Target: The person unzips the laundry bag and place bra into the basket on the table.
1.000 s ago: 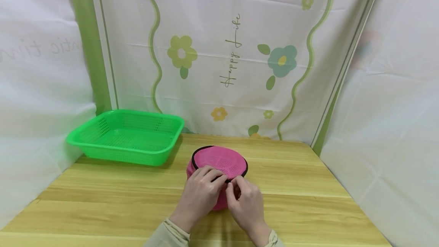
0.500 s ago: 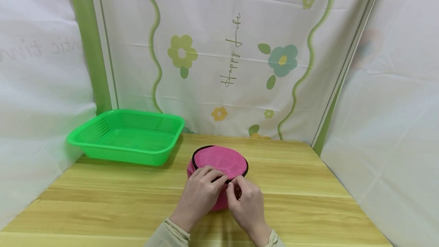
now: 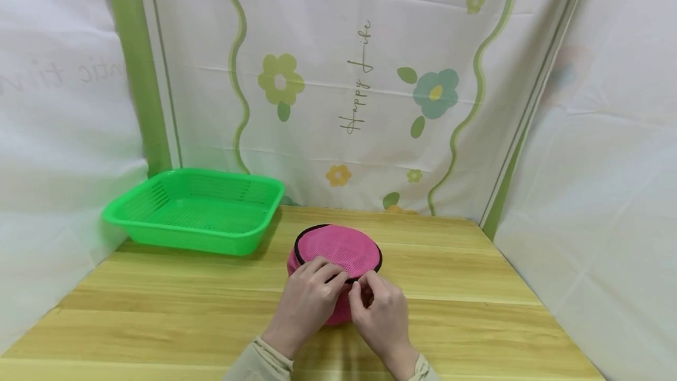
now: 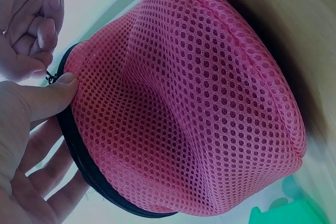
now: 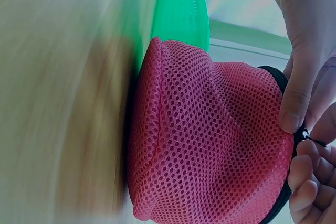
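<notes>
A round pink mesh zip bag [image 3: 341, 247] stands upright on the table, a black zipper [image 4: 86, 169] running round its top edge. My left hand [image 3: 309, 301] grips this edge at the front. In the left wrist view the left thumb [image 4: 50, 98] presses the mesh side just below the zipper, with the other fingers over the lid side. Close beside it, my right hand [image 3: 382, 313] pinches the small zipper pull [image 5: 315, 141] between curled fingers. The mesh side is dented inward in both wrist views. Both hands cover part of the bag's front in the head view.
A green plastic basket [image 3: 198, 233] with perforated walls stands at the back left of the wooden table [image 3: 465, 322]. White curtains with flower prints [image 3: 317, 28] enclose the table at the back and both sides.
</notes>
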Demonstrator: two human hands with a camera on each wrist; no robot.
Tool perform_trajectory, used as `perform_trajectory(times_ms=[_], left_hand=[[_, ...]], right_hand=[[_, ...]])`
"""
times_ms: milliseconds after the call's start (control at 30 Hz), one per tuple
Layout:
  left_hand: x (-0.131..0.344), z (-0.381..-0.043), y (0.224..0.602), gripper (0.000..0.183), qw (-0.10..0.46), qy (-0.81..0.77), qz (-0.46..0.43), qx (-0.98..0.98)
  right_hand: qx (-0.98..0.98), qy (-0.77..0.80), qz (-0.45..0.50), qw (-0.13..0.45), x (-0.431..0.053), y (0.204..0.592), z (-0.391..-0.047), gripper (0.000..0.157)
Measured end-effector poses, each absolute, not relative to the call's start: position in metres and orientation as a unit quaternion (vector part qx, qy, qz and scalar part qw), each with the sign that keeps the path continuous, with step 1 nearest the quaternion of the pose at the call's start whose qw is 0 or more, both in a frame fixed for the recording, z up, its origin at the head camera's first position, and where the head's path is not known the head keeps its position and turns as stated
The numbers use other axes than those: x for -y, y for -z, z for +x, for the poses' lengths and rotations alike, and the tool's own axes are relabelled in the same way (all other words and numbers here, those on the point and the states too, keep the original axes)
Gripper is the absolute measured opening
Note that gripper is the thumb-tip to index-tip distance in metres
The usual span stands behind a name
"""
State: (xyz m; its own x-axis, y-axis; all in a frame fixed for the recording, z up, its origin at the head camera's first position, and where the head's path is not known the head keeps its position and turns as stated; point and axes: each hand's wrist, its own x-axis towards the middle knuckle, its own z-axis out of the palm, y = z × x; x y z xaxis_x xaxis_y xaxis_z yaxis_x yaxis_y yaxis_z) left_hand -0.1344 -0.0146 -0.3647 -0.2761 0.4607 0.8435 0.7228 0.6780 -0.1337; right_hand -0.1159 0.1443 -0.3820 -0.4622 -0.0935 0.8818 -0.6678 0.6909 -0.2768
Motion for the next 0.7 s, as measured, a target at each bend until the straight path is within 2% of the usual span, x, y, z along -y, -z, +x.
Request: perform_trajectory(times_ms=[100,367,700], left_hand=[[0.0156,-0.1342,0.3650,0.007,0.474,0.138,-0.381,0.782],[0.0167,-0.1348,0.3665,0.013,0.472,0.135,-0.381,0.784],[0.0166,-0.1365,0.3660,0.012,0.481,0.127,-0.381,0.780]], right_hand=[[0.794,-0.305,0.235,0.470,-0.1436,0.3822,-0.1163,0.023],[0.797,-0.294,0.211,0.483,-0.1438,0.3825,-0.1182,0.023],[0.801,-0.295,0.185,0.487,-0.1474,0.3839,-0.1198,0.024]])
